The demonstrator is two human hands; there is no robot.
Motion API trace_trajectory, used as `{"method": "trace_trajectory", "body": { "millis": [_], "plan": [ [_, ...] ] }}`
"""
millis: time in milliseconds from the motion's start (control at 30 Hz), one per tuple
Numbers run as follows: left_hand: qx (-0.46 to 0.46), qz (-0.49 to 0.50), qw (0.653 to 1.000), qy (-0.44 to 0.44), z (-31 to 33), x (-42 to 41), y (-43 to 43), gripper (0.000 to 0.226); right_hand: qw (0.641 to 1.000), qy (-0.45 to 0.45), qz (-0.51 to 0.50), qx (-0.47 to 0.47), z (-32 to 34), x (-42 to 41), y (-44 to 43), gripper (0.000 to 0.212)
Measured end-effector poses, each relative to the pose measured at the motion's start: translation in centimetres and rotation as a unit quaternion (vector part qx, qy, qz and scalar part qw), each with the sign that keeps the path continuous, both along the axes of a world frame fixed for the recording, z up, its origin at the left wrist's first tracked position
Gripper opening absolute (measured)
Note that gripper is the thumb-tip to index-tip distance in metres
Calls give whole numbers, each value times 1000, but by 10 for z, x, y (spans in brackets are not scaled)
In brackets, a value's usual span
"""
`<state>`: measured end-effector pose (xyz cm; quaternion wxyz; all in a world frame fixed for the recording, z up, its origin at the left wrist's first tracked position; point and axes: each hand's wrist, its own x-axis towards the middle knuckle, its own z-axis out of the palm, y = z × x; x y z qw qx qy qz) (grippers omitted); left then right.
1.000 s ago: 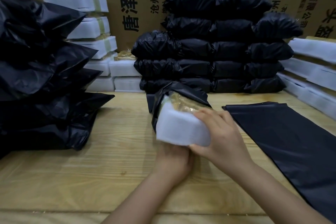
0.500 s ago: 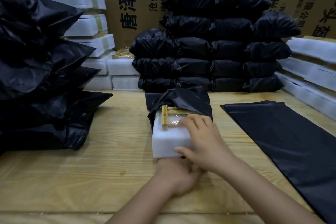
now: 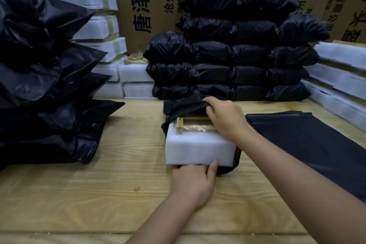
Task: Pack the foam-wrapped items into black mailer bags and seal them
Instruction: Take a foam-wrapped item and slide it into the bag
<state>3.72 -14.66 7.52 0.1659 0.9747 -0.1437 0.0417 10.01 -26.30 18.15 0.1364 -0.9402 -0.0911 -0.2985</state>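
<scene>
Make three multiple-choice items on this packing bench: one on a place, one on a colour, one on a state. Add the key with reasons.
1. Seen from the foam-wrapped item, the flat empty bags lie:
A. to its right
B. to its left
C. on top of it

2. The foam round that item is:
A. pink
B. blue
C. white

3. With respect to the mailer bag, the item is:
A. sealed inside
B. partly in, near end bare
C. wholly outside, apart from it

Key:
1 A: they lie spread flat on its right side.
2 C: its near face shows white.
3 B: the right hand holds the bag's upper edge over the far end only.
</scene>
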Motion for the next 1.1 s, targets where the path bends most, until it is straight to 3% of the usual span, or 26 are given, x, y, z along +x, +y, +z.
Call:
{"method": "trace_trajectory", "body": {
  "millis": [100, 200, 267, 367, 433, 467, 533, 600, 733, 833, 933, 1033, 1100],
  "plan": [
    [25, 14, 999, -33, 1, 3, 2, 60, 995, -69, 48, 52, -9, -18, -9, 28],
    [68, 26, 997, -37, 2, 3, 1, 62, 988, -84, 63, 117, -16, -27, -20, 24],
    [67, 32, 997, -30, 2, 2, 0, 62, 986, -114, 66, 97, -17, -33, -22, 24],
    [34, 37, 999, -11, 3, 2, -3, 56, 969, -228, 93, 5, -24, -48, -14, 23],
    [34, 34, 999, 11, 5, 2, -3, 45, 953, -263, 134, -72, -39, -60, 2, 9],
    [42, 29, 999, 20, 7, 1, -2, 40, 951, -251, 144, -112, -47, -64, 11, 3],
    [55, 18, 998, 38, 9, -1, -1, 40, 959, -199, 131, -153, -61, -65, 25, 21],
    [64, 9, 997, 53, 12, -3, 0, 47, 968, -164, 98, -163, -68, -61, 31, 31],
    [114, -13, 991, 74, 13, -6, -1, 72, 974, -128, 83, -166, -69, -52, 33, 34],
    [120, -17, 988, 95, 12, -9, -2, 79, 981, -63, 64, -172, -71, -37, 35, 37],
    [136, -34, 984, 109, 9, -19, -7, 77, 980, -27, 18, -197, -68, -18, 38, 25],
    [132, -40, 983, 118, 12, -26, -6, 69, 984, 91, 38, -147, -72, -2, 35, 18],
    [122, -40, 980, 153, 23, -21, -2, 61, 988, 103, 41, -112, -76, -1, 28, 21]
  ]
}}
